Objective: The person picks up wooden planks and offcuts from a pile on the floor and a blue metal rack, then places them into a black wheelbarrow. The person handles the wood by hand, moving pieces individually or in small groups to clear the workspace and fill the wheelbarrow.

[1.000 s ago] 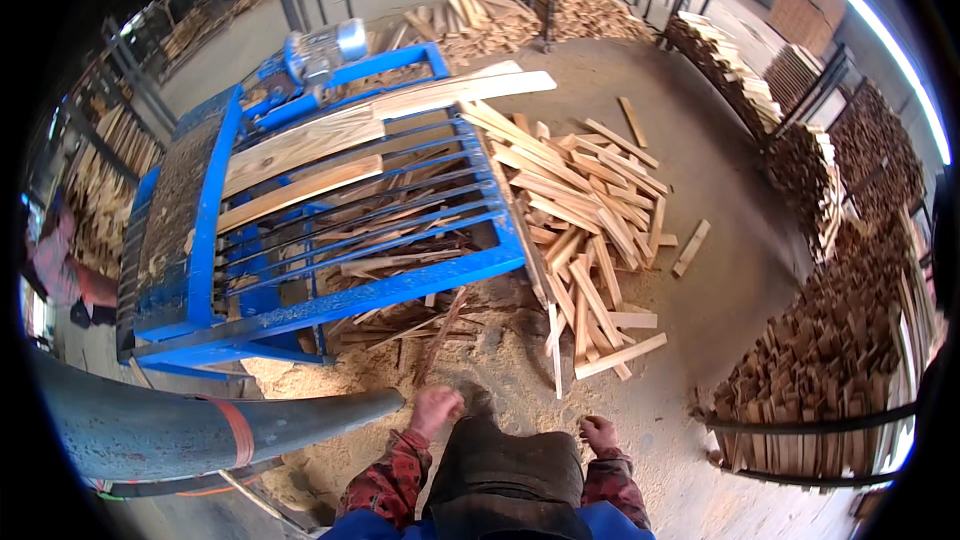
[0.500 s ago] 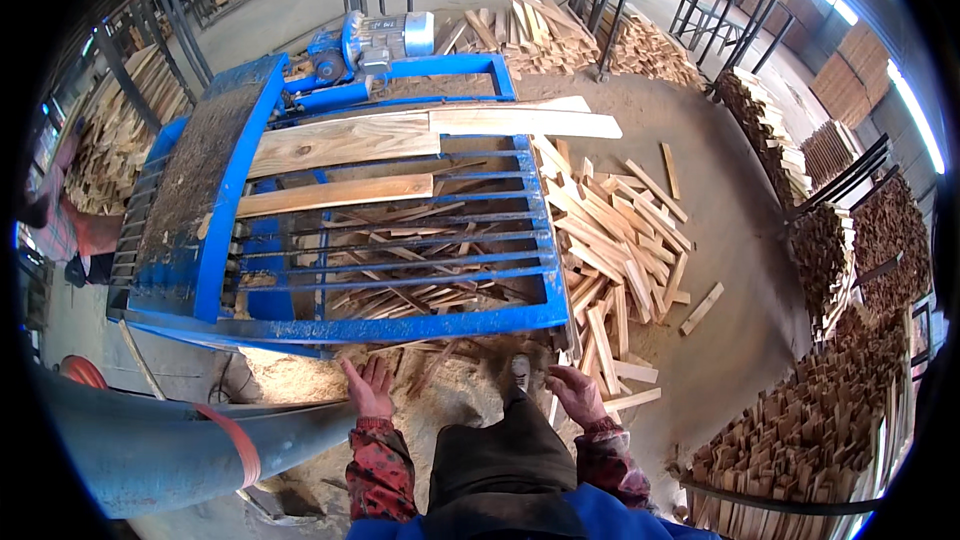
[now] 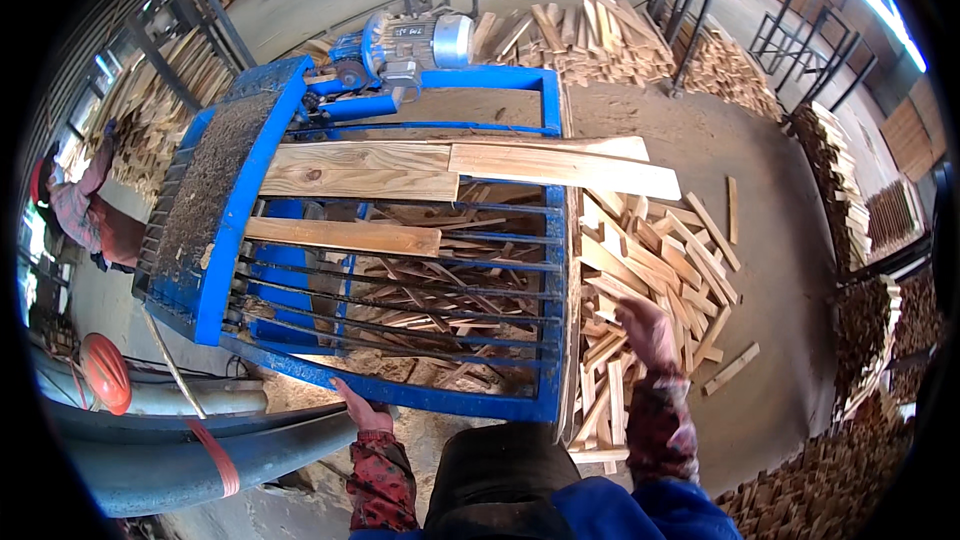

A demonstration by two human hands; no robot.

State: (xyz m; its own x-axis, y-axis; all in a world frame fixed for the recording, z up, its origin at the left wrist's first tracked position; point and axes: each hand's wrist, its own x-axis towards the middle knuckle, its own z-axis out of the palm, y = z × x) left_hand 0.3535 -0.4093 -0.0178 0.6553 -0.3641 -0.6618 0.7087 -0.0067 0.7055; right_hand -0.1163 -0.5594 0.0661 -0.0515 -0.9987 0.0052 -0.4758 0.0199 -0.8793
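Observation:
My left hand (image 3: 364, 410) is beside the front beam of a blue machine frame (image 3: 480, 403), its fingers extended at the beam's lower edge; I cannot tell whether they press on it. Over the pile of short wood offcuts (image 3: 690, 275) to the right of the machine, my right hand (image 3: 650, 336) reaches out, slightly blurred, fingers loosely extended and nothing visible in them. Across the machine's bars lie a wide board (image 3: 360, 170), a lighter board (image 3: 565, 166) whose end sticks out past the right side, and a narrower board (image 3: 345, 235).
A motor (image 3: 415, 43) sits on the machine's far side. Thin wood strips (image 3: 430, 300) lie below the bars. At the left are a large grey pipe (image 3: 150, 465), an orange helmet-like object (image 3: 105, 373) and another person (image 3: 90, 205). Stacked wood (image 3: 840, 475) stands at the lower right.
My view has shifted, and the machine's front beam is nearer. The right hand has moved forward and right, over the offcuts. The left hand has come up to the beam.

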